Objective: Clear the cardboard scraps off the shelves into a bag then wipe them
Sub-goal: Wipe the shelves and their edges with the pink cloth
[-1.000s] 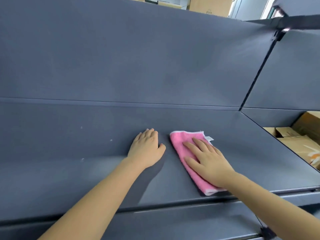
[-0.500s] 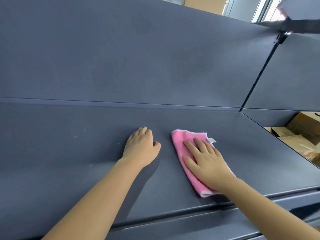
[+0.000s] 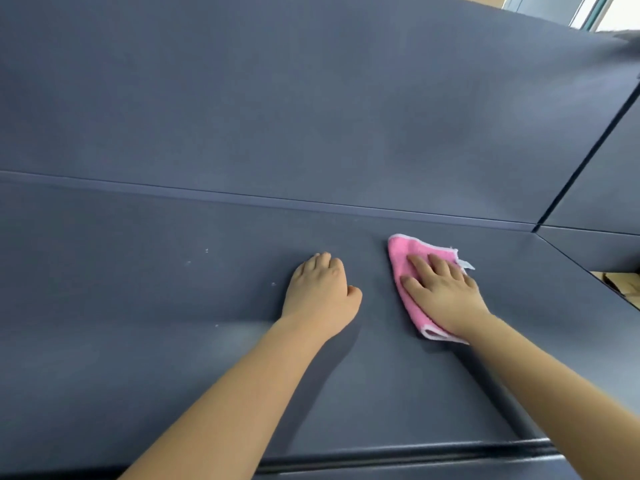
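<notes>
Wiping stage rn, far as I can judge. Right hand (image 3: 446, 296) is flat on the cloth (image 3: 403, 258), fingers spread, palm pinning it to the shelf (image 3: 138, 358). So not a pinch, just a pressed-down open grip. Cloth is folded into a long strip, its far end poking out past the fingertips toward the back panel (image 3: 311, 98), its near end under the heel of the palm.

Left hand (image 3: 320, 296) sits just beside it on the thumb side, not touching the cloth, knuckles curled and resting on the shelf, holding nothing. Looks like it's bracing.

Few pale specks (image 3: 206, 251) lie well out past the left hand, plus a dusty smear (image 3: 242, 336) near the left wrist. No big cardboard scraps on this shelf that I can see, so prob that part's done here. No bag in view either.

Tips for the step imo:
- keep the palm flat w/ even pressure so the strip doesn't bunch up
- long overlapping passes, back seam to front lip
- work across toward the specks, which means the left hand has to get out of the way
- refold to a clean face when it gets grubby

Bit of cardboard (image 3: 620, 282) shows past the shelf's edge on the pinky side, lower down.
</notes>
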Demonstrator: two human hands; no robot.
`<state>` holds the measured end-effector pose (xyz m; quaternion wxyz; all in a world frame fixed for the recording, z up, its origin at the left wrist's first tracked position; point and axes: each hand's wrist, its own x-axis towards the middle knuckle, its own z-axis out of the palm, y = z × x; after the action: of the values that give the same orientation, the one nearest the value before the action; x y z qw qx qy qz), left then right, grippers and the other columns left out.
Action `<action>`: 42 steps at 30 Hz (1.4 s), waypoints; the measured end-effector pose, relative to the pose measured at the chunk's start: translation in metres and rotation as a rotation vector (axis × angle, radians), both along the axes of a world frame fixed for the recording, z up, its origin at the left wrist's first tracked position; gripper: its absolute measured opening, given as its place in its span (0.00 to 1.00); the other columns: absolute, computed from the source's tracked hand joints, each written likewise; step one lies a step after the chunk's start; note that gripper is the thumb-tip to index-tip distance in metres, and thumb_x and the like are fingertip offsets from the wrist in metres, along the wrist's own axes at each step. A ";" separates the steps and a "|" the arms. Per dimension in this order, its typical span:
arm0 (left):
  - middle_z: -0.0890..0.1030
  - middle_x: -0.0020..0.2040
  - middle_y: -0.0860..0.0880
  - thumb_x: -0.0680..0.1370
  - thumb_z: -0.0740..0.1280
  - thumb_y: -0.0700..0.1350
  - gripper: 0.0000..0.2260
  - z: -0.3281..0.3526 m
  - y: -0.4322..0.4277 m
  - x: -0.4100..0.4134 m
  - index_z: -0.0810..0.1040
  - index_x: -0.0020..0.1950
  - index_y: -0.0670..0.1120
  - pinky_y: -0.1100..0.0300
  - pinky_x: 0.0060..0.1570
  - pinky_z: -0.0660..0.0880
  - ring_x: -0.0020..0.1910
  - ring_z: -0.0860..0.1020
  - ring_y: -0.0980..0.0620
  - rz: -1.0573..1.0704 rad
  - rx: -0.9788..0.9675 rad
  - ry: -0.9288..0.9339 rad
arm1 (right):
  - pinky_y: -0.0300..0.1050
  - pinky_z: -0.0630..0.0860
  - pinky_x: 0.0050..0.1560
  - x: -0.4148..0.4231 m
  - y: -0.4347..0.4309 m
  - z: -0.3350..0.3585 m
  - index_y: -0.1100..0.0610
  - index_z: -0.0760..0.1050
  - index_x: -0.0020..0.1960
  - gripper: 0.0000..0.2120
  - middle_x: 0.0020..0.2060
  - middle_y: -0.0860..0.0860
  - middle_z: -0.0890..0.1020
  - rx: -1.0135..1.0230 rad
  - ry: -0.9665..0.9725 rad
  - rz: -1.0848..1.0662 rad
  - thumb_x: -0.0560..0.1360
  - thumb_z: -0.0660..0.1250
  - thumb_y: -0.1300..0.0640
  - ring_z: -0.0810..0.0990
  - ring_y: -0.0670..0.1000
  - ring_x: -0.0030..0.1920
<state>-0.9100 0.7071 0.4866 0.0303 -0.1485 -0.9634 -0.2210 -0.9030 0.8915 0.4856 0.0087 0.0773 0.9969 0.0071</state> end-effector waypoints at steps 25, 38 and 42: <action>0.67 0.68 0.52 0.79 0.55 0.45 0.17 -0.001 0.004 -0.005 0.67 0.67 0.45 0.61 0.66 0.59 0.68 0.65 0.52 0.078 0.001 0.029 | 0.56 0.52 0.72 -0.105 -0.026 0.007 0.52 0.54 0.75 0.25 0.74 0.57 0.58 -0.088 0.004 0.056 0.80 0.46 0.45 0.57 0.60 0.73; 0.68 0.68 0.51 0.79 0.56 0.45 0.17 0.003 0.008 0.001 0.67 0.67 0.44 0.60 0.66 0.60 0.68 0.65 0.51 0.092 0.018 0.034 | 0.53 0.52 0.73 -0.058 0.010 0.009 0.47 0.53 0.75 0.26 0.74 0.53 0.57 -0.062 -0.030 0.138 0.78 0.44 0.43 0.55 0.55 0.74; 0.69 0.65 0.49 0.79 0.56 0.44 0.15 0.002 0.009 -0.005 0.68 0.64 0.44 0.58 0.65 0.60 0.66 0.66 0.49 0.105 0.000 0.034 | 0.55 0.54 0.71 -0.096 -0.007 0.006 0.51 0.56 0.73 0.24 0.71 0.58 0.61 -0.074 0.013 0.008 0.79 0.46 0.45 0.59 0.59 0.72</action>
<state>-0.9149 0.7159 0.4883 0.0581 -0.1014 -0.9693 -0.2165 -0.9993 0.8844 0.4914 0.0049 0.0729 0.9969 -0.0301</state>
